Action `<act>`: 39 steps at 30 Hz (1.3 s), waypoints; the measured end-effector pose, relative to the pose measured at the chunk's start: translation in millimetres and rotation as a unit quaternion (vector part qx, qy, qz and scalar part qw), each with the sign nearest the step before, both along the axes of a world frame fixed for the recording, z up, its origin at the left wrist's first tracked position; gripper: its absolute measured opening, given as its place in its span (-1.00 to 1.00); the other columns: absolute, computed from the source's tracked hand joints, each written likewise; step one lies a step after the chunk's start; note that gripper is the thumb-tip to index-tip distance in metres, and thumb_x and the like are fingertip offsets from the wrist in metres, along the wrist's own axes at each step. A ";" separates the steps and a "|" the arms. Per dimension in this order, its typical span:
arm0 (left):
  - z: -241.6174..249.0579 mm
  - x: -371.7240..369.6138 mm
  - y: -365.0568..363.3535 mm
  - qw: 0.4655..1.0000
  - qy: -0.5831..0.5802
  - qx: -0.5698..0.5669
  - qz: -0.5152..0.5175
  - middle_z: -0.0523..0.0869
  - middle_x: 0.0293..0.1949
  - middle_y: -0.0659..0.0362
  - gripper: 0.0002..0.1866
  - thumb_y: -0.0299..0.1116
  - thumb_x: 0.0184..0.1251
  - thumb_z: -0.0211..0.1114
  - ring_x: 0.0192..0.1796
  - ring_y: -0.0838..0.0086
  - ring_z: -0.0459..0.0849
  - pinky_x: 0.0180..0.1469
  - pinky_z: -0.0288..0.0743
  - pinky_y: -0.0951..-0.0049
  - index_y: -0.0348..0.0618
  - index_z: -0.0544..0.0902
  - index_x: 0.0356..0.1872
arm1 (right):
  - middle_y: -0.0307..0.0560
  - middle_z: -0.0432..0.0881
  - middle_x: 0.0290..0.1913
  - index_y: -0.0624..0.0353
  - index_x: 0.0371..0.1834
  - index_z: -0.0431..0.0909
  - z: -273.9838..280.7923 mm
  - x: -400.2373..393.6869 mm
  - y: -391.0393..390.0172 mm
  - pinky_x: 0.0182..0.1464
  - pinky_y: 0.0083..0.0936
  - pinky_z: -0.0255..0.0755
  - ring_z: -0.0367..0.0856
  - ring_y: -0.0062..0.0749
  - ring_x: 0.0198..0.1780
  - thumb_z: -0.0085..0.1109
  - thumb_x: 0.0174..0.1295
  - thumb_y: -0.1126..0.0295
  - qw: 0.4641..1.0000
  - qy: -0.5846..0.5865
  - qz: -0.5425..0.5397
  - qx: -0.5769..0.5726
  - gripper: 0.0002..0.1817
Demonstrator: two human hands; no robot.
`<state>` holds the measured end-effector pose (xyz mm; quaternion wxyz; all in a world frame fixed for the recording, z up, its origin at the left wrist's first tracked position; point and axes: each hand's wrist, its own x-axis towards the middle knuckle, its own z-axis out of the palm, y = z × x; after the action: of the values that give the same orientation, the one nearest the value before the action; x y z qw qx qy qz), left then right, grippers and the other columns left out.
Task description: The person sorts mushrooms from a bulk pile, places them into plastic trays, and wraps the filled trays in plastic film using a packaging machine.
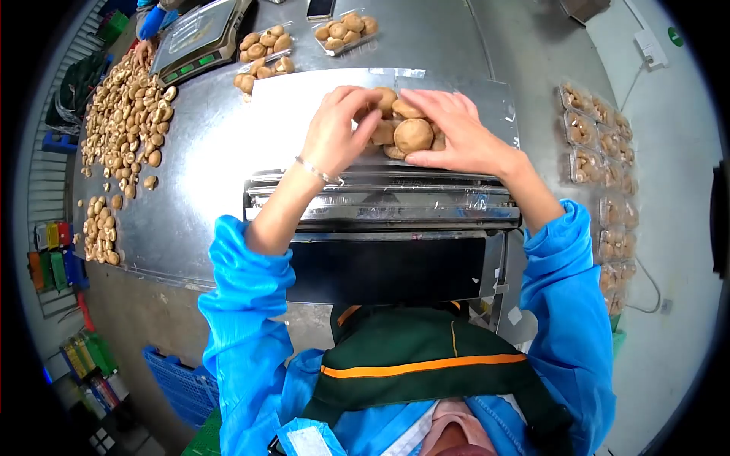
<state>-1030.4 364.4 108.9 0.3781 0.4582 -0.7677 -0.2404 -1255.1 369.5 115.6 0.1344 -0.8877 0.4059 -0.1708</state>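
A small heap of brown mushrooms [413, 135] sits on the wrapping machine's flat metal plate [285, 110]. From the left, my left hand [338, 128] grips the heap with curled fingers and thumb. On the other side, my right hand [458, 135] cups it, thumb along the near edge and fingers over the far side. Both hands touch the mushrooms. Whether a clear tray lies under them is hidden. Just below the hands run the machine's metal rollers [380, 199].
Loose mushrooms [125, 125] cover the table's left side beside a scale [199, 38]. Filled trays [346, 32] stand at the back near a phone [320, 8]. Wrapped packs [589, 137] are stacked at right. A co-worker's hand [143, 52] reaches in at upper left.
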 end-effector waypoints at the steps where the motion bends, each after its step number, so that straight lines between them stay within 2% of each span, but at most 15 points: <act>1: -6.7 5.9 5.3 0.997 -0.059 -0.046 0.005 0.60 -0.16 0.05 -0.64 -0.39 0.08 0.30 -0.07 0.18 0.52 -0.04 0.44 0.33 -0.17 0.56 -0.05 | -0.02 0.39 0.13 0.08 0.21 0.32 0.5 2.1 0.6 0.28 -0.19 0.05 0.28 -0.12 0.22 0.20 0.08 0.04 0.999 -0.045 -0.014 -0.010 -0.35; 5: -15.9 11.7 14.7 0.996 -0.090 0.003 -0.018 0.58 -0.08 0.05 -0.61 -0.38 0.06 0.32 -0.01 0.16 0.50 0.04 0.40 0.30 -0.16 0.54 -0.03 | -0.03 0.52 0.02 0.20 -0.03 0.52 -8.9 6.8 -9.1 0.07 -0.45 0.36 0.47 -0.27 0.09 0.11 0.18 0.38 0.971 -0.203 -0.048 0.121 -0.71; 12: -11.4 2.7 16.9 0.991 -0.070 -0.108 -0.022 0.56 0.01 0.20 -0.62 -0.31 0.02 0.33 0.09 0.18 0.42 0.10 0.31 0.19 -0.03 0.57 -0.05 | -0.05 0.47 0.14 0.13 0.01 0.53 -7.1 -1.4 -28.4 0.14 -0.41 0.35 0.38 -0.25 0.21 0.08 0.15 0.47 0.980 -0.154 0.096 0.081 -0.68; 13: -16.6 1.4 17.0 0.986 -0.123 -0.110 -0.023 0.55 0.02 0.23 -0.62 -0.30 0.02 0.33 0.11 0.19 0.41 0.11 0.28 0.18 -0.01 0.58 -0.06 | 0.04 0.31 0.29 0.08 0.14 0.45 1.0 -5.6 -24.9 0.29 -0.29 0.17 0.20 -0.15 0.35 0.13 0.15 0.32 0.973 -0.160 0.044 0.163 -0.56; 17: -20.8 -3.5 17.7 0.976 -0.190 -0.100 -0.027 0.56 0.00 0.22 -0.63 -0.27 0.03 0.32 0.12 0.24 0.40 0.12 0.22 0.19 -0.03 0.57 -0.07 | 0.06 0.14 0.37 0.08 0.29 0.27 -21.5 -24.6 -13.8 0.41 -0.13 -0.20 -0.05 -0.05 0.44 0.20 0.03 -0.12 0.998 0.050 0.017 0.028 -0.20; 20: -19.3 -5.6 20.4 0.985 -0.152 -0.080 -0.023 0.56 -0.03 0.19 -0.62 -0.31 0.04 0.31 0.09 0.21 0.41 0.10 0.25 0.20 -0.09 0.54 -0.05 | 0.07 0.17 0.35 0.13 0.30 0.22 -15.6 -23.7 -9.5 0.40 -0.12 -0.17 -0.04 -0.04 0.44 0.22 0.02 -0.11 0.996 0.082 0.010 0.028 -0.17; 22: -7.2 -0.6 21.7 0.993 -0.111 -0.026 -0.021 0.55 0.00 0.18 -0.60 -0.35 0.05 0.30 0.07 0.19 0.42 0.10 0.25 0.19 -0.11 0.52 -0.02 | 0.07 0.23 0.30 0.15 0.23 0.27 -11.1 -22.0 -3.3 0.39 -0.16 -0.11 0.03 -0.08 0.41 0.24 0.04 -0.03 0.999 0.036 0.003 0.022 -0.25; 25: -5.3 3.1 10.4 0.995 -0.032 -0.097 0.000 0.52 0.04 0.16 -0.56 -0.39 0.03 0.29 0.08 0.18 0.40 0.11 0.25 0.17 -0.05 0.50 0.02 | 0.04 0.32 0.24 0.18 0.17 0.31 -6.5 -13.7 1.4 0.33 -0.26 0.05 0.18 -0.17 0.33 0.21 0.12 0.10 0.994 -0.075 -0.044 0.065 -0.39; 27: -7.0 -3.0 0.3 0.988 -0.091 -0.120 -0.037 0.50 0.07 0.16 -0.53 -0.39 0.01 0.29 0.09 0.18 0.39 0.13 0.22 0.15 0.02 0.49 0.04 | 0.01 0.38 0.19 0.20 0.15 0.31 -6.8 -1.1 -0.7 0.27 -0.35 0.18 0.29 -0.26 0.27 0.17 0.19 0.20 0.963 -0.201 -0.094 0.155 -0.49; 30: -9.7 -14.8 -14.4 0.971 -0.206 -0.099 -0.065 0.53 0.04 0.21 -0.56 -0.34 -0.01 0.31 0.13 0.22 0.36 0.18 0.13 0.11 0.14 0.55 0.00 | -0.04 0.44 0.12 0.25 0.17 0.28 -12.8 5.8 -10.1 0.19 -0.46 0.30 0.39 -0.38 0.18 0.06 0.28 0.33 0.956 -0.201 -0.072 0.201 -0.56; 32: -4.6 -15.7 -28.6 0.964 -0.240 -0.072 -0.091 0.54 0.04 0.25 -0.60 -0.29 0.00 0.31 0.14 0.24 0.35 0.21 0.08 0.10 0.14 0.59 -0.04 | -0.05 0.48 0.08 0.26 0.18 0.30 -12.9 8.3 -12.1 0.18 -0.49 0.32 0.42 -0.42 0.15 0.02 0.29 0.41 0.907 -0.349 -0.080 0.221 -0.60; 34: 14.4 -15.9 -38.0 0.977 -0.191 0.032 -0.091 0.67 -0.15 0.18 -0.70 -0.19 0.10 0.29 -0.03 0.24 0.55 0.10 0.32 0.17 0.01 0.65 -0.12 | -0.05 0.47 0.09 0.26 0.17 0.30 -2.3 -0.4 -15.1 0.18 -0.50 0.32 0.43 -0.43 0.14 0.01 0.29 0.44 0.898 -0.366 -0.122 0.211 -0.61; 36: 51.0 -4.5 -37.3 0.973 -0.061 0.187 -0.120 0.71 -0.26 0.10 -0.69 -0.15 0.16 0.27 -0.16 0.22 0.65 -0.01 0.45 0.22 -0.06 0.65 -0.14 | -0.02 0.41 0.16 0.20 0.23 0.27 1.8 -8.4 -15.2 0.25 -0.43 0.24 0.34 -0.35 0.22 0.09 0.24 0.33 0.931 -0.303 -0.100 0.180 -0.51; 37: 50.4 -4.1 -43.8 0.963 -0.120 0.197 -0.137 0.71 -0.38 0.00 -0.66 -0.11 0.21 0.24 -0.31 0.19 0.70 -0.16 0.55 0.32 -0.14 0.65 -0.15 | -0.01 0.39 0.18 0.17 0.24 0.26 6.4 -7.6 -12.8 0.26 -0.40 0.21 0.31 -0.31 0.24 0.11 0.22 0.28 0.954 -0.244 -0.083 0.154 -0.47; 39: 37.1 -7.1 -47.2 0.965 -0.189 0.152 -0.098 0.71 -0.36 0.00 -0.67 -0.12 0.20 0.23 -0.28 0.21 0.69 -0.14 0.54 0.35 -0.14 0.66 -0.16 | 0.03 0.33 0.23 0.08 0.26 0.27 5.5 -4.6 -13.0 0.32 -0.26 0.09 0.20 -0.15 0.31 0.19 0.10 0.10 0.994 -0.091 -0.030 0.051 -0.34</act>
<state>-1037.6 317.2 146.1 0.1261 0.4697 -0.8209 -0.2993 -1259.7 356.5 121.2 0.2104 -0.8478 0.4269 -0.2338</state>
